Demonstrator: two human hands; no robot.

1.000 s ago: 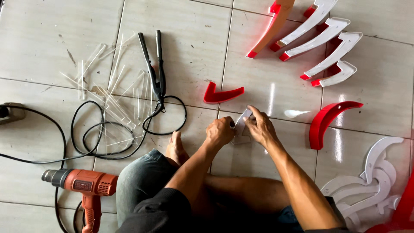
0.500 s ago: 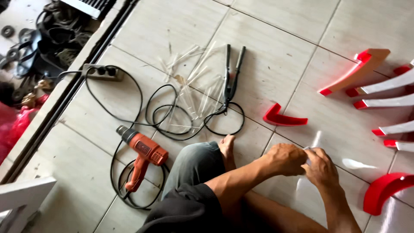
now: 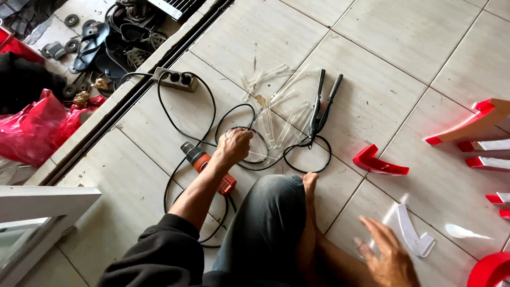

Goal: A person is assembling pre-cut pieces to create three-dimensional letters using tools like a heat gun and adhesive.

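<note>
Left hand [image 3: 234, 144] is down on the floor, fingers curled over the clear plastic strips [image 3: 276, 114] and black cord [image 3: 234, 114], right next to the orange heat gun [image 3: 204, 165]. Right hand [image 3: 385, 255] hovers open, blurry, just beside a white bent piece [image 3: 415, 234].

Heat gun [image 3: 204, 165] orange-red body, dark nozzle, under left hand [image 3: 234, 146]. Cords [image 3: 186, 114] black, looped. Flat-jaw iron [image 3: 323, 103] black, at 1 o'clock of left hand. Strips [image 3: 276, 114] clear, colourless. Power strip [image 3: 177, 79] grey. Curved piece [image 3: 378, 162] red. Flat piece [image 3: 414, 236] white, by right hand [image 3: 385, 255]. Floor [image 3: 372, 58] pale cream tiles, grey grout. Bag [image 3: 37, 125] red at 9 o'clock. Trousers [image 3: 265, 223] grey-blue; sleeve [image 3: 154, 260] black.
</note>
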